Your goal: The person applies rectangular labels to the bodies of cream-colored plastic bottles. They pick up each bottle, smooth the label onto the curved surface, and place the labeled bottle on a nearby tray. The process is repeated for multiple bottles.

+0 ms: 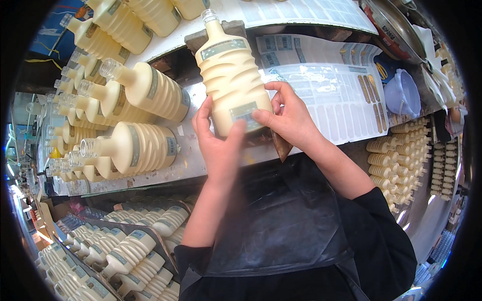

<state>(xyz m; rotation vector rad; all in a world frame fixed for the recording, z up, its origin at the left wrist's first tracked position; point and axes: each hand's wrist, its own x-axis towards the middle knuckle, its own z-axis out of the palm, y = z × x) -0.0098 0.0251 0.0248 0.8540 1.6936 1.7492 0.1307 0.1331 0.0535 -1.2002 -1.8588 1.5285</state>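
Note:
A cream bottle (232,83) with wavy ribs and a clear threaded neck leans back with its neck away from me. Its shoulder lies against a dark block (193,41). One grey-green label strip crosses the shoulder, and a rectangular label (243,112) sits low on the front. My left hand (217,145) holds the bottle's lower left side; its thumb, smeared by motion, is at the label's lower edge. On the right side, my right hand (291,118) grips the bottle, with the thumb at the label's right end and the index finger along the edge.
Several similar bottles (150,93) stand at the left of the bench. Label sheets (321,100) lie at the right, beside a lavender bucket (402,93). Below left, crates (165,251) hold more bottles. Rows of bottles (396,160) fill the lower right. A pointed brown piece (281,148) juts from the bench edge.

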